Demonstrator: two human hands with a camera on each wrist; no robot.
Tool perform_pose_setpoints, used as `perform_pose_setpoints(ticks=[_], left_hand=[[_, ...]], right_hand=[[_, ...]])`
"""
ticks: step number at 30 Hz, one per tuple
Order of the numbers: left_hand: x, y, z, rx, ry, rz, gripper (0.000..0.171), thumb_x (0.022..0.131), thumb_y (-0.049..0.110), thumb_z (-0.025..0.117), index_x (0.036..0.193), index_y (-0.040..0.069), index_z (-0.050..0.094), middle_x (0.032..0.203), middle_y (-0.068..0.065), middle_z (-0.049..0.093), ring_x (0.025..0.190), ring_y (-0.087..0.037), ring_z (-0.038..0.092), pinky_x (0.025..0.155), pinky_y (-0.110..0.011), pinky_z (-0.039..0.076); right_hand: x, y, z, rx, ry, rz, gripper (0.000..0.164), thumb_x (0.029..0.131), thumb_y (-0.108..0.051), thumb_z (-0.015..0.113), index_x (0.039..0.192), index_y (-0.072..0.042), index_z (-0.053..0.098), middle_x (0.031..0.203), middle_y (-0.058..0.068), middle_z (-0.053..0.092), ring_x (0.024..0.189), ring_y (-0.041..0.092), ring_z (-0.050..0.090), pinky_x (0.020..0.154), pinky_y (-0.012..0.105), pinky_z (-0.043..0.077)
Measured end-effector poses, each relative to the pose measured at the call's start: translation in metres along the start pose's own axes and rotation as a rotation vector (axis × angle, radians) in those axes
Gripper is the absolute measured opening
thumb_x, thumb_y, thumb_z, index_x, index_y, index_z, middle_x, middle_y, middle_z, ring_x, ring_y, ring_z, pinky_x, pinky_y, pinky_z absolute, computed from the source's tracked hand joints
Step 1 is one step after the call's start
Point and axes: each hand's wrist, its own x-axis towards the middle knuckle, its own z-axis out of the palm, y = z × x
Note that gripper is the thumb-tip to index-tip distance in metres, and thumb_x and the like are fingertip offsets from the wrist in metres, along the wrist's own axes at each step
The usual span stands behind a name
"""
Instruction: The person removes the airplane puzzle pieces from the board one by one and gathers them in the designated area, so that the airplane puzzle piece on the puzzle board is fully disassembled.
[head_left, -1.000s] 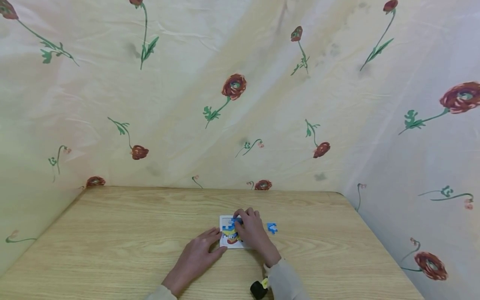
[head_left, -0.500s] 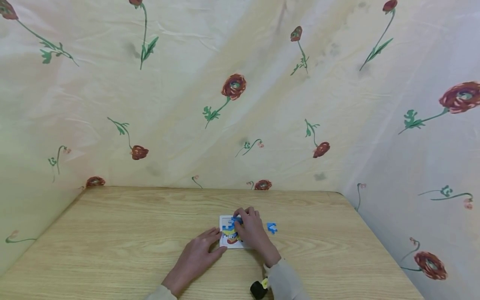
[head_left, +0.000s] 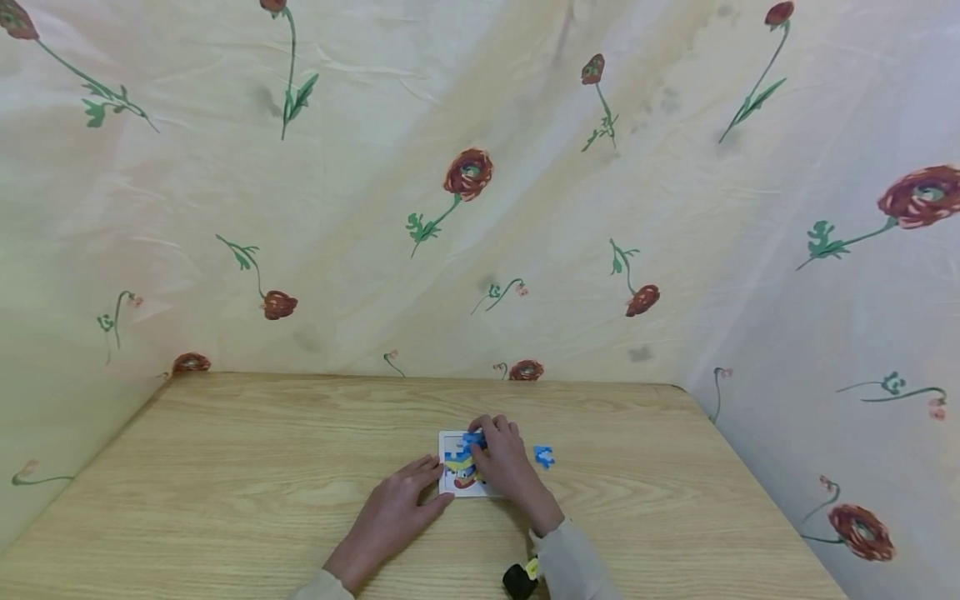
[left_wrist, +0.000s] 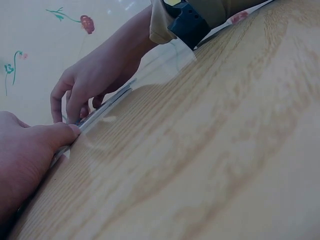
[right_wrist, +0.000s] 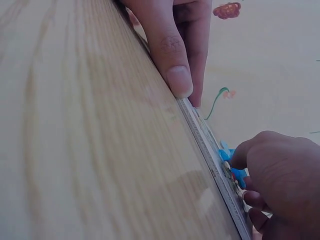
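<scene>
A jigsaw puzzle board with a white frame and a yellow, blue and red picture lies on the table. My left hand presses its left side, fingers fairly straight, thumb at the near corner; in the right wrist view that thumb rests on the frame's edge. Over the upper part of the board, my right hand pinches a blue puzzle piece, which stands tilted above the board. The hand covers the board's right part. Right of it lies a loose blue-and-white puzzle piece.
The wooden table reaches back to a flowered cloth hanging behind and at both sides. A black device with a yellow spot sits by the right sleeve; the left wrist view shows it at the right wrist.
My right hand's fingertips have shifted very slightly to the right over the board. The left hand and the loose piece have stayed in place.
</scene>
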Motion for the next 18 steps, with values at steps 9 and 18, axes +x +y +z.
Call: perform_pose_setpoints(ticks=[9, 18], left_hand=[[0.0003, 0.0013, -0.0006, 0.003, -0.005, -0.012, 0.047, 0.099, 0.035, 0.072, 0.129, -0.001, 0.071, 0.138, -0.017, 0.064, 0.129, -0.034, 0.060, 0.101, -0.052, 0.052], [0.0008, 0.0013, 0.0001, 0.009, -0.015, -0.024, 0.046, 0.098, 0.034, 0.073, 0.130, 0.001, 0.071, 0.139, -0.016, 0.064, 0.130, -0.034, 0.059, 0.102, -0.051, 0.052]], right_hand=[[-0.0022, -0.0007, -0.0049, 0.028, -0.017, 0.016, 0.022, 0.100, -0.003, 0.066, 0.122, -0.003, 0.065, 0.111, 0.007, 0.055, 0.100, 0.024, 0.045, 0.084, 0.038, 0.047], [-0.0029, 0.0004, -0.0064, 0.014, -0.022, 0.003, 0.024, 0.099, -0.002, 0.067, 0.123, -0.003, 0.065, 0.107, 0.006, 0.054, 0.098, 0.023, 0.047, 0.082, 0.036, 0.051]])
